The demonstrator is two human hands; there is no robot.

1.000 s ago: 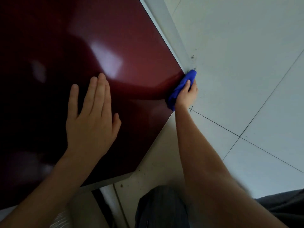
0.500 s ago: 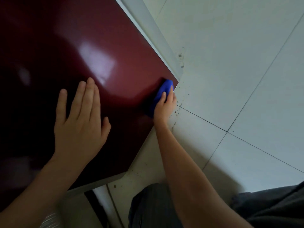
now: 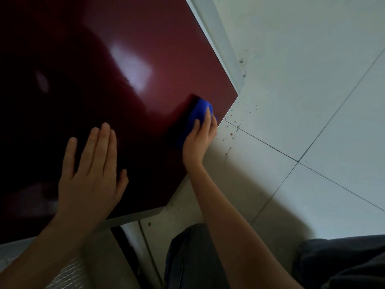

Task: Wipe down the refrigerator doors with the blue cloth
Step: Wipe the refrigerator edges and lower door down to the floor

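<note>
Grubby floor tiles (image 3: 302, 90) below; the right hand (image 3: 198, 140) curls its grip round the blue cloth (image 3: 199, 110), pressing it near the corner of the refrigerator door (image 3: 156, 49). Left hand (image 3: 89, 176) lies flat, fingers spread, probably bracing the door.

head cam | steeply downward | close to refrigerator door (image 3: 145, 59) | tiled floor (image 3: 312, 101) at right

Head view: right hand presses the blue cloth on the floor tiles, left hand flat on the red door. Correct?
No. Head view: the right hand presses the blue cloth on the red door, near its corner; left hand flat on the door.
</note>
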